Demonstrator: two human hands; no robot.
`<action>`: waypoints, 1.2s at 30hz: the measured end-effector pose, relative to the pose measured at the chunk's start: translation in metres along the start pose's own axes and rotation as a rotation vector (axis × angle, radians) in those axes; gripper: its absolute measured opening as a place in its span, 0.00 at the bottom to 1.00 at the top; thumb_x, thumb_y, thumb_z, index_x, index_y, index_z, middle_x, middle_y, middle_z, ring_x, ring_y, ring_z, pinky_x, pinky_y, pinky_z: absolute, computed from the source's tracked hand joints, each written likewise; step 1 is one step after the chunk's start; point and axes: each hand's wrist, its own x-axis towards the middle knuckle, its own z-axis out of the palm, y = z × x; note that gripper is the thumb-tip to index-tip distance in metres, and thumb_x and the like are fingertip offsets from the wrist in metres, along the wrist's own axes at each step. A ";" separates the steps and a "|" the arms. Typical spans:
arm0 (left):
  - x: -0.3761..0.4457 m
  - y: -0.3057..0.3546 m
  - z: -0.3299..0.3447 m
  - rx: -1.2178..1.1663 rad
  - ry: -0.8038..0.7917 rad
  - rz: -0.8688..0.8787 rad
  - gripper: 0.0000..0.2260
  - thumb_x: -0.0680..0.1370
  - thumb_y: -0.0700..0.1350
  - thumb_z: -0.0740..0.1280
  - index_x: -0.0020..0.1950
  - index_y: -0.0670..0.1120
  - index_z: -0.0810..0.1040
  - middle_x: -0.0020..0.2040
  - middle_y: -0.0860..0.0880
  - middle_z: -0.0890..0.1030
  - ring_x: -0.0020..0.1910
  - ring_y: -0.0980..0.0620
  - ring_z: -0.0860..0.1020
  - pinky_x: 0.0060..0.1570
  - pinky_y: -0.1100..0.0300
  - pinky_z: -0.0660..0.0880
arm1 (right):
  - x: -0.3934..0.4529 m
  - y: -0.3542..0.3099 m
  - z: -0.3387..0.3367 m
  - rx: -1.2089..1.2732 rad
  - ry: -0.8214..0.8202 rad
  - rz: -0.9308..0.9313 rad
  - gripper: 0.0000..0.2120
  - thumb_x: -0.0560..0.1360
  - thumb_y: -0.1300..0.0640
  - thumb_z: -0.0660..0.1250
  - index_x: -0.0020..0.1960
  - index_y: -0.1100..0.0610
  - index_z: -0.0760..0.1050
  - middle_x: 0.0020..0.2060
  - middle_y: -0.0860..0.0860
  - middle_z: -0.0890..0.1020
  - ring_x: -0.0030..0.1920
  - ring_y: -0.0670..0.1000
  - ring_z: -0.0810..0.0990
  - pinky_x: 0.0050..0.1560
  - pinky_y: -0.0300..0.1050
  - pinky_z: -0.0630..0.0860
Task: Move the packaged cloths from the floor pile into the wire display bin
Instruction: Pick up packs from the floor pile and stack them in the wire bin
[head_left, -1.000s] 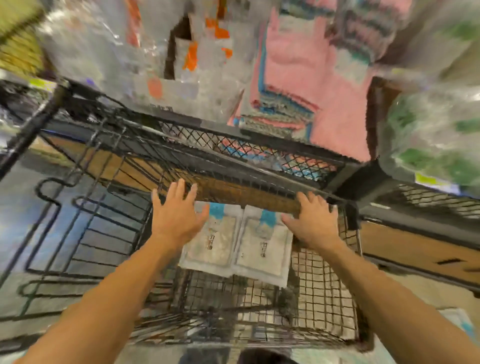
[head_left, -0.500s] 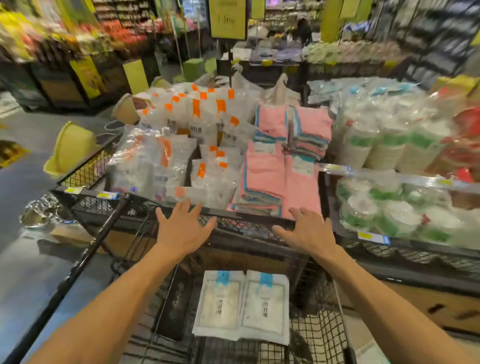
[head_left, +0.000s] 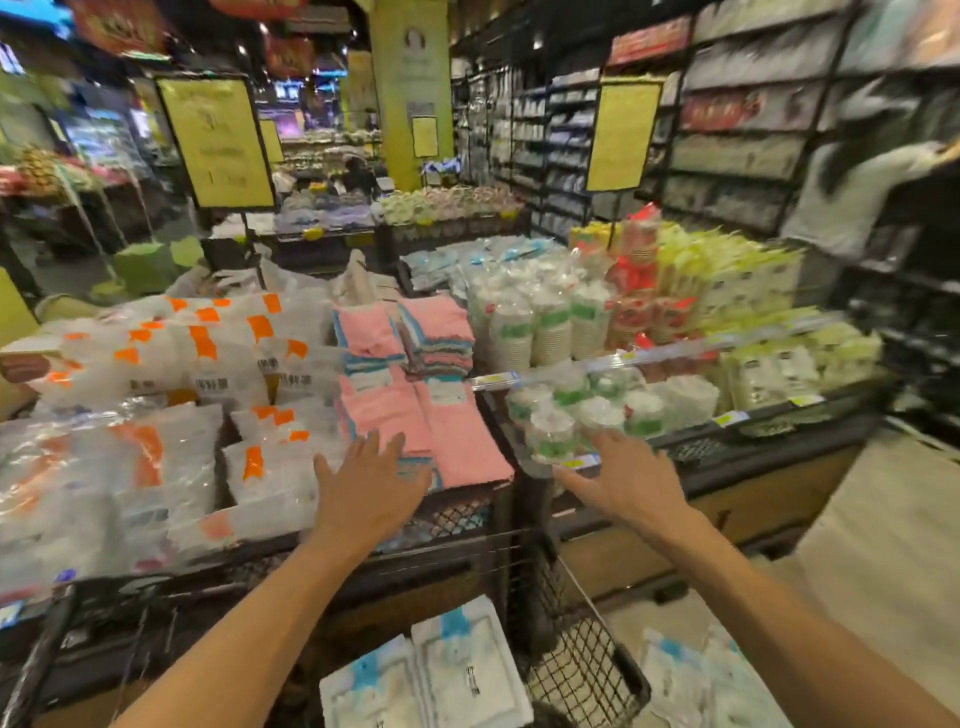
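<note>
Head view. The left hand (head_left: 371, 491) and the right hand (head_left: 623, 480) are both raised ahead of the person, well apart, fingers spread and straight. Neither holds anything.

Below the hands, between the two forearms, two white packaged cloths with blue tabs (head_left: 431, 670) lie side by side, flat, inside the wire bin (head_left: 582, 654). The bin's mesh wall shows below the right forearm. Outside that wall, lower right of the right hand, more packs of the same kind (head_left: 696, 670) lie on the floor; this appears to be the floor pile, though blur hides how many remain.

Just beyond the left hand's fingertips lies a stack of pink towels (head_left: 441, 415). To the left of the left hand are clear bags with orange labels (head_left: 171, 374). Just beyond the right hand are bundled cups with green bands (head_left: 566, 415), and a shelf-edge price tag (head_left: 579, 461) sits at its fingertips. Whether either hand touches the goods ahead cannot be told.

Assessment: two packs are placed; the floor pile is not yet cleared.

Risks from this position:
- Both hands point at unrelated stock. A forward reach could knock the cups or drag the pink towels off the display edge.
- The floor pile lies low and to the right, near the edge of the view. A blind reach could catch the mesh wall.
- The plastic wrap looks slick. A loose grip on several packs could drop them outside the bin.
</note>
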 end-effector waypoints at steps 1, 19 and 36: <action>-0.001 0.011 0.002 -0.010 0.003 0.040 0.32 0.82 0.68 0.51 0.83 0.56 0.54 0.84 0.49 0.53 0.82 0.47 0.52 0.77 0.32 0.46 | -0.010 0.012 -0.005 -0.003 -0.003 0.041 0.43 0.72 0.21 0.56 0.78 0.45 0.64 0.74 0.48 0.73 0.73 0.56 0.71 0.70 0.63 0.70; -0.075 0.236 0.046 -0.007 -0.082 0.545 0.33 0.80 0.70 0.50 0.82 0.57 0.57 0.83 0.49 0.58 0.81 0.46 0.56 0.77 0.33 0.51 | -0.225 0.224 -0.058 0.020 0.107 0.575 0.40 0.75 0.26 0.59 0.79 0.48 0.64 0.75 0.51 0.72 0.73 0.57 0.72 0.71 0.61 0.71; -0.180 0.439 0.144 0.096 -0.298 0.723 0.33 0.81 0.68 0.52 0.83 0.54 0.56 0.83 0.47 0.57 0.81 0.44 0.59 0.77 0.32 0.51 | -0.404 0.435 -0.048 0.105 0.039 0.921 0.40 0.76 0.27 0.60 0.80 0.50 0.63 0.74 0.53 0.73 0.71 0.59 0.74 0.68 0.60 0.73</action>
